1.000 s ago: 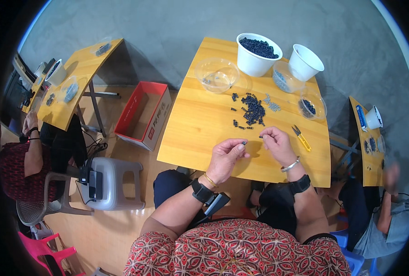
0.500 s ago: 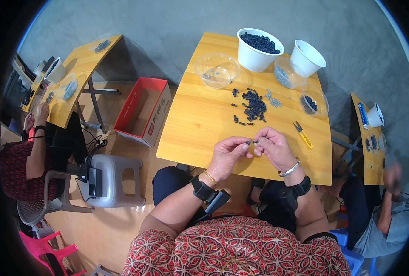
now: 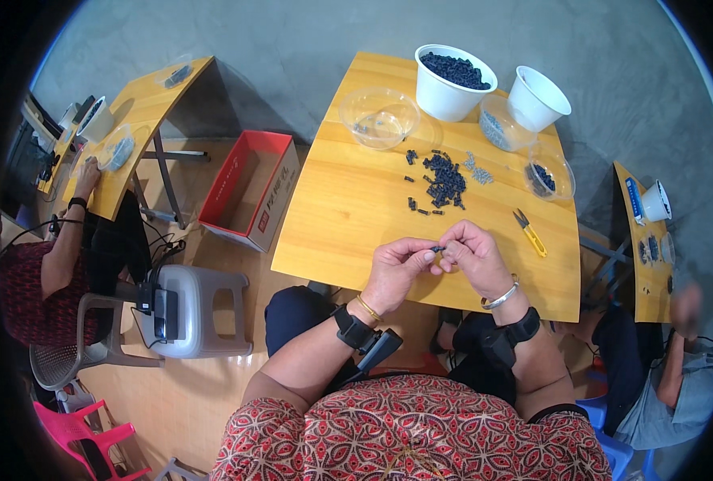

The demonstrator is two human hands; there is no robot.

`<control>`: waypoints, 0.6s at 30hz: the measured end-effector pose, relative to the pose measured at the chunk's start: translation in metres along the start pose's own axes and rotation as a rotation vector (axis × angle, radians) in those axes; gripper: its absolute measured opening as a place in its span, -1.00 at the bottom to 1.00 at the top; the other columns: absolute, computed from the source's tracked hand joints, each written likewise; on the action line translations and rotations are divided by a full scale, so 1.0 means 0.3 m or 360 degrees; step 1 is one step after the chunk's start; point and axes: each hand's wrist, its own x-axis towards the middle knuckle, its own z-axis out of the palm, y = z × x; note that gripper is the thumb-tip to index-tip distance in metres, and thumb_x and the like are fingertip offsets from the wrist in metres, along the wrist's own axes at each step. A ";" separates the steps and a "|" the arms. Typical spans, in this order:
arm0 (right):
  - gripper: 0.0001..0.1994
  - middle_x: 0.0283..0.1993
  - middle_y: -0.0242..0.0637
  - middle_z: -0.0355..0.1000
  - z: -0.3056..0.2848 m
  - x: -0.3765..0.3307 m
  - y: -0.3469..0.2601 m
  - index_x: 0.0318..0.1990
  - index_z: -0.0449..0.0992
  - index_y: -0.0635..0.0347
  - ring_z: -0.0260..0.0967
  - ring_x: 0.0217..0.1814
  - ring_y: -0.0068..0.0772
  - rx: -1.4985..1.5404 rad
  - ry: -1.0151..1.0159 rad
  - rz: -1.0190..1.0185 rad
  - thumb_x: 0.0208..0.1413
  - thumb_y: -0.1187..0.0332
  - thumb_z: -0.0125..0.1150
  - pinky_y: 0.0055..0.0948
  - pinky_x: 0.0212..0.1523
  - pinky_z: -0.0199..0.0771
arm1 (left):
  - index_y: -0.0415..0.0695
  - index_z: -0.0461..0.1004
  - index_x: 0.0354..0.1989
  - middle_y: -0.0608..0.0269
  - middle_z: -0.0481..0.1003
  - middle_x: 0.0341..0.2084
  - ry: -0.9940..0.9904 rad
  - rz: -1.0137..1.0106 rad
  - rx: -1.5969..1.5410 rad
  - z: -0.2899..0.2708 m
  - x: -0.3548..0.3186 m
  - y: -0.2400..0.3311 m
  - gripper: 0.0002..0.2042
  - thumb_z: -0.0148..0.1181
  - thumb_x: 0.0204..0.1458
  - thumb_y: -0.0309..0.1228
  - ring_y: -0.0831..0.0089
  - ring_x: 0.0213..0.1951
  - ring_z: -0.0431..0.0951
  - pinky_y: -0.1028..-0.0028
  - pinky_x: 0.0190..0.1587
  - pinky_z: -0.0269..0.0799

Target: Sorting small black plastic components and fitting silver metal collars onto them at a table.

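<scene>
Over the near part of the wooden table (image 3: 332, 216), my two hands meet at the fingertips. My left hand (image 3: 400, 268) pinches a small black plastic piece (image 3: 437, 249). My right hand (image 3: 475, 255) is closed in a pinch against the other end of it; its fingers hide what they grip. Beyond my hands lies a pile of small black pieces (image 3: 445, 183), with small grey pieces (image 3: 478, 170) just right of it. Yellow-handled thread snips (image 3: 533, 235) rest to the right of my right hand.
A white tub (image 3: 453, 100) of black pieces stands at the back, beside a tilted white tub (image 3: 537, 100). Clear bowls (image 3: 379, 120) flank the pile. A red-lined box (image 3: 248, 192) sits on the floor at left. Other people work at side tables (image 3: 152, 96).
My right fingertips have closed in on my left ones, and less of the black piece shows between them. At left, another person's hand has shifted on the table.
</scene>
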 end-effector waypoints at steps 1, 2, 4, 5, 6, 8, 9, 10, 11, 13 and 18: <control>-0.96 -0.49 -0.45 0.28 0.003 -0.001 -0.001 -0.36 0.33 0.29 0.22 -0.53 -0.70 -0.0002 0.0008 0.0001 0.05 0.57 -0.06 -0.69 -0.49 0.25 | -0.31 0.44 -0.26 0.15 0.49 -0.42 0.0001 0.0000 -0.0002 0.001 -0.001 0.000 -0.85 0.01 -0.01 -0.63 0.52 -0.43 0.46 0.58 -0.31 0.42; -0.97 -0.49 -0.44 0.29 0.006 -0.002 0.000 -0.37 0.33 0.29 0.22 -0.54 -0.70 -0.0005 0.0015 0.0002 0.04 0.57 -0.06 -0.69 -0.50 0.26 | -0.31 0.45 -0.28 0.16 0.49 -0.44 -0.0007 0.0007 -0.0003 0.002 -0.002 0.000 -0.86 0.01 -0.02 -0.64 0.52 -0.43 0.46 0.58 -0.31 0.42; -0.96 -0.50 -0.44 0.30 0.009 -0.005 0.006 -0.38 0.34 0.29 0.23 -0.54 -0.69 -0.0009 0.0035 -0.0002 0.04 0.58 -0.05 -0.69 -0.50 0.26 | -0.31 0.45 -0.29 0.16 0.49 -0.45 -0.0013 0.0010 -0.0002 0.004 -0.002 -0.006 -0.86 0.01 -0.02 -0.65 0.52 -0.43 0.46 0.58 -0.31 0.42; -0.96 -0.51 -0.44 0.31 0.010 -0.006 0.009 -0.39 0.35 0.29 0.23 -0.54 -0.69 -0.0016 0.0053 -0.0008 0.03 0.58 -0.05 -0.69 -0.50 0.26 | -0.31 0.46 -0.29 0.16 0.49 -0.46 -0.0008 0.0039 0.0025 0.002 -0.002 -0.011 -0.86 0.01 -0.03 -0.65 0.52 -0.44 0.47 0.58 -0.31 0.42; -0.96 -0.51 -0.44 0.31 0.013 -0.006 0.006 -0.39 0.35 0.29 0.23 -0.54 -0.69 -0.0017 0.0052 -0.0006 0.03 0.58 -0.05 -0.69 -0.50 0.26 | -0.31 0.46 -0.30 0.17 0.49 -0.46 -0.0003 0.0070 0.0050 0.000 -0.002 -0.014 -0.86 0.00 -0.03 -0.66 0.53 -0.44 0.47 0.57 -0.31 0.42; -0.95 -0.54 -0.44 0.31 0.019 -0.006 -0.002 -0.41 0.36 0.29 0.24 -0.54 -0.69 -0.0294 0.0034 -0.0145 0.01 0.59 -0.03 -0.69 -0.50 0.27 | -0.31 0.46 -0.30 0.17 0.49 -0.47 0.0000 0.0055 0.0118 -0.003 -0.002 -0.010 -0.86 0.00 -0.02 -0.65 0.52 -0.44 0.47 0.57 -0.32 0.43; -0.95 -0.54 -0.44 0.31 0.014 -0.006 0.005 -0.41 0.36 0.29 0.24 -0.54 -0.69 -0.0295 0.0036 -0.0142 0.01 0.59 -0.03 -0.69 -0.50 0.27 | -0.31 0.46 -0.30 0.17 0.49 -0.47 -0.0002 0.0037 0.0187 -0.002 -0.002 -0.007 -0.86 0.00 -0.02 -0.65 0.52 -0.44 0.47 0.57 -0.32 0.43; -0.94 -0.54 -0.45 0.31 0.007 -0.004 0.017 -0.42 0.38 0.28 0.24 -0.54 -0.70 -0.0295 0.0035 -0.0161 0.00 0.60 -0.03 -0.70 -0.49 0.27 | -0.31 0.46 -0.30 0.17 0.49 -0.47 -0.0003 0.0034 0.0185 -0.002 -0.003 -0.003 -0.86 0.00 -0.02 -0.65 0.52 -0.44 0.47 0.57 -0.32 0.43; -0.93 -0.55 -0.45 0.32 0.002 -0.003 0.027 -0.43 0.39 0.28 0.24 -0.53 -0.70 -0.0294 0.0033 -0.0181 0.00 0.60 -0.02 -0.70 -0.48 0.27 | -0.31 0.46 -0.30 0.17 0.49 -0.46 -0.0024 -0.0008 0.0152 -0.002 -0.005 0.004 -0.87 0.00 -0.02 -0.64 0.52 -0.44 0.48 0.58 -0.32 0.43; -0.93 -0.54 -0.46 0.33 -0.004 -0.001 0.031 -0.44 0.40 0.27 0.24 -0.53 -0.71 -0.0349 0.0025 -0.0262 -0.01 0.60 -0.02 -0.70 -0.48 0.27 | -0.30 0.45 -0.30 0.17 0.49 -0.45 -0.0035 -0.0045 0.0123 0.002 -0.004 0.015 -0.87 0.01 -0.02 -0.64 0.51 -0.44 0.48 0.58 -0.33 0.43; -0.92 -0.52 -0.47 0.34 0.013 0.016 0.053 -0.45 0.43 0.26 0.23 -0.51 -0.72 -0.0401 0.0132 -0.0464 -0.01 0.58 0.00 -0.72 -0.47 0.26 | -0.30 0.44 -0.34 0.25 0.41 -0.54 0.0025 -0.0075 -0.0028 -0.008 0.001 0.000 -0.90 0.01 0.01 -0.58 0.53 -0.47 0.42 0.48 -0.34 0.49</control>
